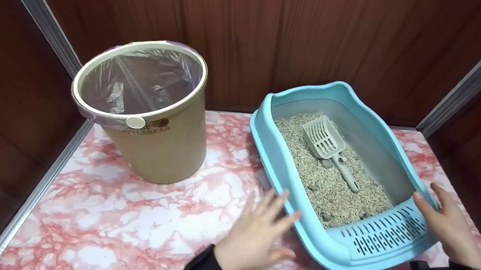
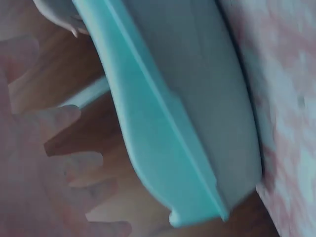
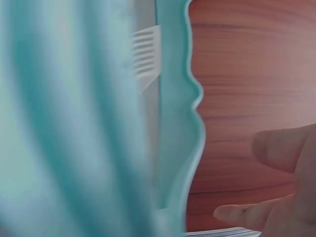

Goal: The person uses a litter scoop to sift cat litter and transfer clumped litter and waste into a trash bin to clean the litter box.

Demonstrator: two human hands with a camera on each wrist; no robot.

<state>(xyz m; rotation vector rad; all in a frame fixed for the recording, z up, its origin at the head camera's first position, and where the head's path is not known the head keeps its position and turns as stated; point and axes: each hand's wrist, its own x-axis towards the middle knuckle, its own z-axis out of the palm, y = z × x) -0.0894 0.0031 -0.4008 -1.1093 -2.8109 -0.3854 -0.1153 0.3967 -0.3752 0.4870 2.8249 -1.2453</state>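
A blue cat litter box (image 1: 383, 258) with a slotted front ledge sits at an angle on the right. Inside, a pale slotted litter scoop (image 1: 323, 140) lies on the grainy litter (image 1: 336, 199), which has several dark clumps. My left hand (image 1: 255, 232) is beside the box's left wall, fingers spread and nothing in it; its wrist view shows the fingers near the blue wall (image 2: 143, 128). My right hand (image 1: 448, 223) is at the box's front right corner, thumb and fingers apart. In the right wrist view, its extended fingers (image 3: 281, 148) show near the rim, with no object between them.
A beige waste bin (image 1: 164, 155) lined with a clear bag (image 1: 143, 83) stands at the left. The table (image 1: 134, 228) has a red and white marbled top. Dark wood panels (image 1: 237, 47) enclose it at the back and sides, with metal strips (image 1: 469, 78) at the corners.
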